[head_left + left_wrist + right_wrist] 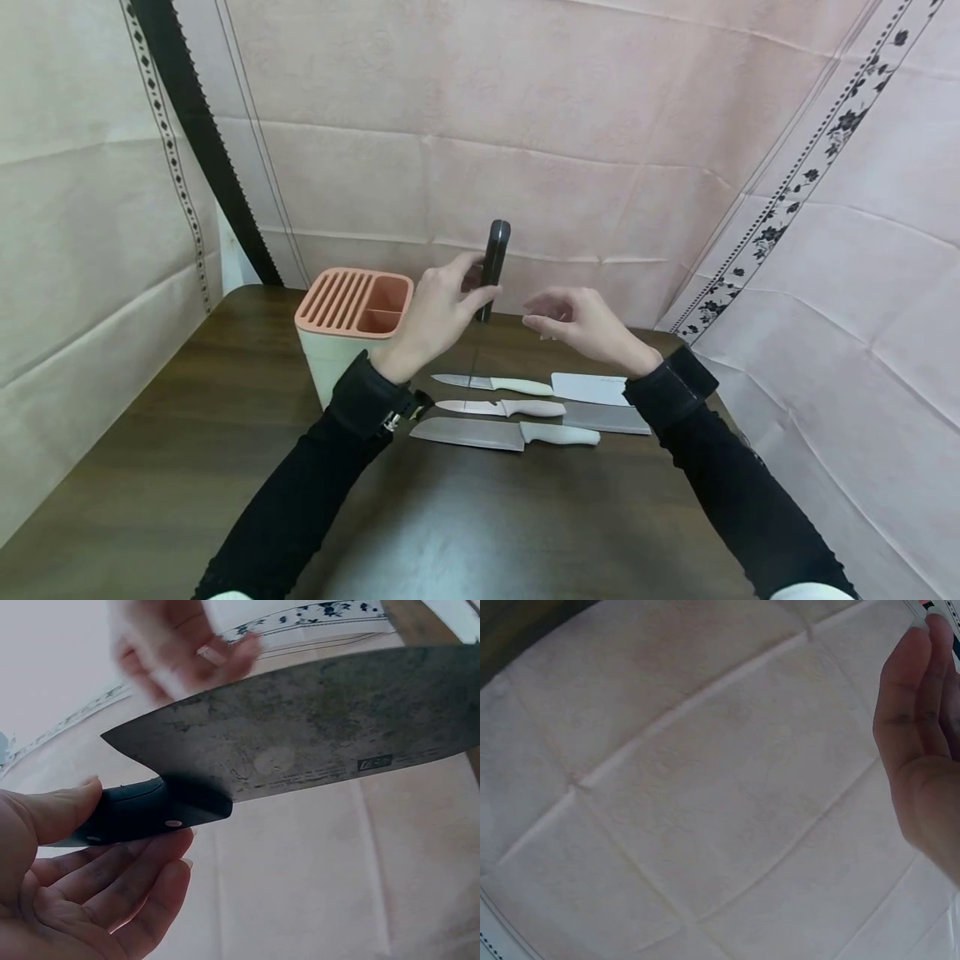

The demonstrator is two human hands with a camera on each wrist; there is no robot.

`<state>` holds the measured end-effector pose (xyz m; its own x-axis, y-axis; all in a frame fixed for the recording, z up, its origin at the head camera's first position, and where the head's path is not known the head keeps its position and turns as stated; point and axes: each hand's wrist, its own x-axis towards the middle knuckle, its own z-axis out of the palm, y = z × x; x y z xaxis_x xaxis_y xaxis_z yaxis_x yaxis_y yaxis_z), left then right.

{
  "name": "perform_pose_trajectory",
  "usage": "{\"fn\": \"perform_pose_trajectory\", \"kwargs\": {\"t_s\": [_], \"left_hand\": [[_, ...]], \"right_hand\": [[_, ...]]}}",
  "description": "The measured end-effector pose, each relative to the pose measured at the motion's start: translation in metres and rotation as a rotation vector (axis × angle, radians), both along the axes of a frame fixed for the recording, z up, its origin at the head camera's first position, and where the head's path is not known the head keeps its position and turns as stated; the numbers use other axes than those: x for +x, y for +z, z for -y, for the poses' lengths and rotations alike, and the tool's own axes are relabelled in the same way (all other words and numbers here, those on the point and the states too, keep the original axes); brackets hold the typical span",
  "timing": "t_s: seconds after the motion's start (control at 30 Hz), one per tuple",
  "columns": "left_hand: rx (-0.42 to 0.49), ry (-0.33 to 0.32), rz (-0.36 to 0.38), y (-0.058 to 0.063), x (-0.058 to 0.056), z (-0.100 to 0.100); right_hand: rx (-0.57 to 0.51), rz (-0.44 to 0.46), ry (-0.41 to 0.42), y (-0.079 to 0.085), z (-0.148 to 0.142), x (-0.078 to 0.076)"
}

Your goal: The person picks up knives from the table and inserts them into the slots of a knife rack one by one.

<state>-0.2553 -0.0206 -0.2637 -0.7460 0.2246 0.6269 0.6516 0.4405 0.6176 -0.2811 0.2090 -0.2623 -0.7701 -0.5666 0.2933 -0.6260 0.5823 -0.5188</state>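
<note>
A kitchen knife (315, 720) with a wide, stained blade and a black riveted handle is held up in my left hand (438, 312). In the left wrist view, the thumb and fingers pinch its handle (157, 810). The head view has the handle upright and the blade hanging down, nearly edge-on. To the right of that knife hovers my right hand (581, 321), fingers loosely bent and nothing in them. Left of the left hand stands a pale green knife block (322, 362) with a slotted orange-pink top (345, 304).
Several knives lie on the brown table (450, 525): a large light-handled knife (480, 433), a small white-handled knife (528, 407) and a pale-green-handled knife (517, 385). Beside them are a white rectangular piece (588, 388) and a wide grey blade (606, 418). Pale cloth (525, 100) hangs behind.
</note>
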Motion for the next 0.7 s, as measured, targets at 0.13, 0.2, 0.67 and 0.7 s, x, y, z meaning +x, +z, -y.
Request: {"fn": "perform_pose_trajectory", "kwargs": {"t_s": [0.13,0.2,0.67,0.7], "left_hand": [[0.001,0.016,0.000,0.016,0.000,0.007],[0.002,0.017,0.002,0.023,-0.001,0.012],[0.095,0.072,-0.062,0.080,-0.008,0.047],[0.093,0.087,-0.067,0.083,-0.009,0.050]], "right_hand": [[0.007,0.044,-0.010,-0.008,-0.006,0.000],[0.010,0.059,-0.014,-0.011,-0.008,0.000],[0.009,0.056,0.012,-0.024,-0.015,-0.001],[0.010,0.058,0.010,-0.025,-0.016,-0.001]]}}
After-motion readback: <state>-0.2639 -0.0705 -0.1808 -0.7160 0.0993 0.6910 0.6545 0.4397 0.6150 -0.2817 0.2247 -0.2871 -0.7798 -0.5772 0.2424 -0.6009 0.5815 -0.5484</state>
